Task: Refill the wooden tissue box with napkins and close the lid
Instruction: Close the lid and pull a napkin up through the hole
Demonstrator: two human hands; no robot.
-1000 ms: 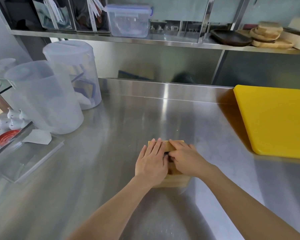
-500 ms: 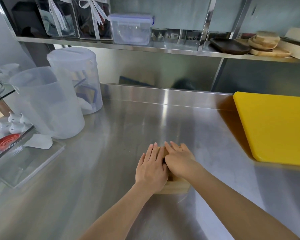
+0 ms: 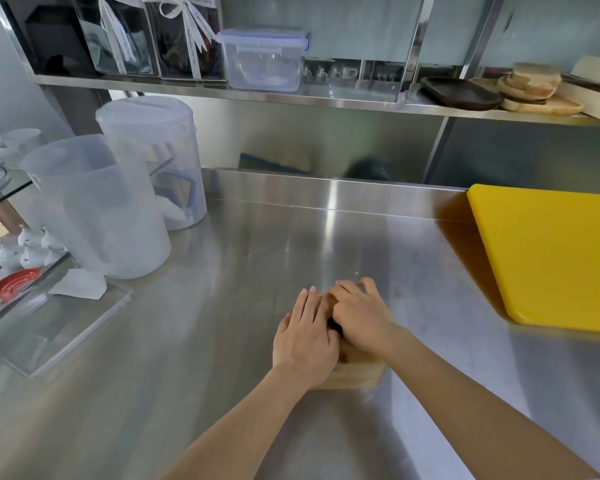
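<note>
The wooden tissue box point(image 3: 355, 377) stands on the steel counter point(image 3: 222, 306) near its front middle. Only its near side and a strip of its top show, because both my hands cover it. My left hand point(image 3: 305, 337) lies flat on the left part of the top, fingers together and pointing away. My right hand point(image 3: 359, 317) rests on the right part, with its fingers bent over the far edge. A dark gap shows between the two hands. No napkins show at the box.
Two translucent plastic jugs point(image 3: 97, 206) stand at the left, with a white folded paper point(image 3: 78, 284) on a clear acrylic sheet point(image 3: 66, 334) beside them. A yellow cutting board point(image 3: 551, 258) lies at the right. A steel shelf point(image 3: 326, 98) above holds containers and wooden plates.
My right hand has slid toward the far edge of the box and bent its fingers there. My left hand stays flat on top. The box has not moved.
</note>
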